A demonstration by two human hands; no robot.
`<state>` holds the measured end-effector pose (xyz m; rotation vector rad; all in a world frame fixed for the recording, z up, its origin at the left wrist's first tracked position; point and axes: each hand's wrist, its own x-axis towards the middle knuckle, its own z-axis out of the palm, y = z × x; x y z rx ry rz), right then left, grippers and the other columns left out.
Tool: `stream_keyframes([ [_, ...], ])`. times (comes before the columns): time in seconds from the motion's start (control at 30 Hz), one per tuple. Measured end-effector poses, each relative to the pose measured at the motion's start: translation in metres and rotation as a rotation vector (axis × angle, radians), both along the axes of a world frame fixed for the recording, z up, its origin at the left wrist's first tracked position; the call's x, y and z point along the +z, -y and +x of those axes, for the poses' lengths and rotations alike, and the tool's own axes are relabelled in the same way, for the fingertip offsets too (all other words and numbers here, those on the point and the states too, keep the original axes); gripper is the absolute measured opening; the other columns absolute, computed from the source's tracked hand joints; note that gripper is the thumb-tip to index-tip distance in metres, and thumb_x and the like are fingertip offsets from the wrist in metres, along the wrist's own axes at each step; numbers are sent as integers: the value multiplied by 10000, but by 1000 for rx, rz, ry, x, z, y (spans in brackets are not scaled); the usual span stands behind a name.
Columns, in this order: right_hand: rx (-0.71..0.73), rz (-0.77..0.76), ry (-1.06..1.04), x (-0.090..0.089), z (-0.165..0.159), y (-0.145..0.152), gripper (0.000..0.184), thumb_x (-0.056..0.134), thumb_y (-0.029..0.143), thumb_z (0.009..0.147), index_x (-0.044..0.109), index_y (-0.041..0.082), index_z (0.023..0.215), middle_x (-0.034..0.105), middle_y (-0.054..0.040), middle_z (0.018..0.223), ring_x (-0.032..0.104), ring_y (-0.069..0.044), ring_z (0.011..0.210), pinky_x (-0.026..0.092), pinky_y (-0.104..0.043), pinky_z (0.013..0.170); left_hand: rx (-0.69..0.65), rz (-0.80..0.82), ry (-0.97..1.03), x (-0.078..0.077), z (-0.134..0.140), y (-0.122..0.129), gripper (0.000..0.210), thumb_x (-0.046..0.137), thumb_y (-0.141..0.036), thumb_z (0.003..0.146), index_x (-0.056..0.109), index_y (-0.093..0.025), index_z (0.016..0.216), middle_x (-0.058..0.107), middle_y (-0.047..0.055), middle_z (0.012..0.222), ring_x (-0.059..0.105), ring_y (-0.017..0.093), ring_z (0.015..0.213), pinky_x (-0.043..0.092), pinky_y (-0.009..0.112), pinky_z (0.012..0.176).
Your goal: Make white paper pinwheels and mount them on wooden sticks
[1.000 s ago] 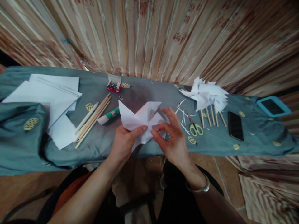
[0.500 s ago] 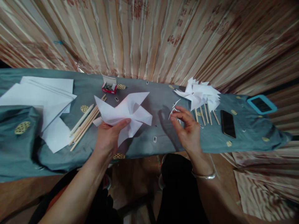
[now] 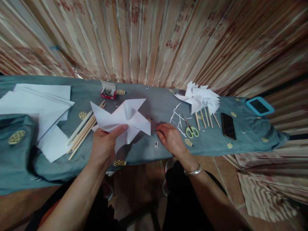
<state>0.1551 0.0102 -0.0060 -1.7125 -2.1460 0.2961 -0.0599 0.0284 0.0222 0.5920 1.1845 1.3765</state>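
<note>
My left hand (image 3: 104, 142) grips a white paper pinwheel (image 3: 134, 123), its thumb pressed near the centre where the folded points meet. To the right of the pinwheel, my right hand (image 3: 169, 137) is low over the cloth with its fingers curled together. Whatever is between those fingertips, if anything, is hidden. Just past that hand lie thin white paper strips (image 3: 179, 119) and a pair of scissors (image 3: 192, 132) with light green handles. Several wooden sticks (image 3: 84, 133) lie beside my left hand, partly behind the pinwheel's edge.
White paper sheets (image 3: 45, 109) cover the left of the cloth-covered table (image 3: 163, 109). A small red box (image 3: 108, 92) of metal pins stands open at the back. Finished pinwheels (image 3: 204, 98) on sticks, a phone (image 3: 228, 126) and a blue-framed device (image 3: 260, 106) are at right. A curtain hangs behind.
My right hand has moved left and down from the paper strips to the cloth near the pinwheel, uncovering the scissors. The left hand still holds the pinwheel. The whole view has shifted slightly.
</note>
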Motion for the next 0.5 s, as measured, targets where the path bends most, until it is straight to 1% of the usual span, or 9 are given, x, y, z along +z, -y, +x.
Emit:
stream_keyframes([
  [0.07,0,-24,51,0,-1,-1,190,490,129,891,678,159,894,687,-119,916,621,-258,910,498,-401,867,-1,-10,1,0,0,0,352,838,-181,497,730,-158,832,772,31,836,712,225,808,583,334,780],
  [0.13,8,-50,31,-1,-3,0,203,474,117,893,672,153,872,680,-119,894,618,-254,890,496,-402,858,-3,-21,3,0,0,1,355,838,-184,495,731,-151,831,770,34,821,713,231,799,584,339,776],
  [0.17,21,-64,-11,-1,-4,1,198,479,113,889,670,159,862,679,-115,918,620,-246,906,493,-397,872,-3,-28,0,1,1,1,350,839,-187,493,730,-147,823,769,37,809,713,238,798,586,344,772],
  [0.23,53,-98,-123,-2,-7,3,164,521,118,871,669,177,834,668,-106,1037,618,-232,989,481,-389,924,-7,-39,-11,2,1,2,335,840,-193,491,727,-141,801,766,43,794,713,251,809,588,350,764],
  [0.33,77,-132,-224,-5,-8,7,109,589,136,834,674,188,790,606,-107,1210,574,-237,1142,446,-402,1001,-18,-42,-15,2,2,3,329,836,-203,499,724,-140,802,765,45,801,712,254,823,587,345,755],
  [0.5,81,-122,-230,-7,-3,12,112,573,147,842,678,183,822,584,-125,1235,563,-240,1161,439,-425,1017,-30,-44,11,-1,5,3,328,851,-180,487,717,-151,786,764,40,813,704,224,817,576,298,731],
])
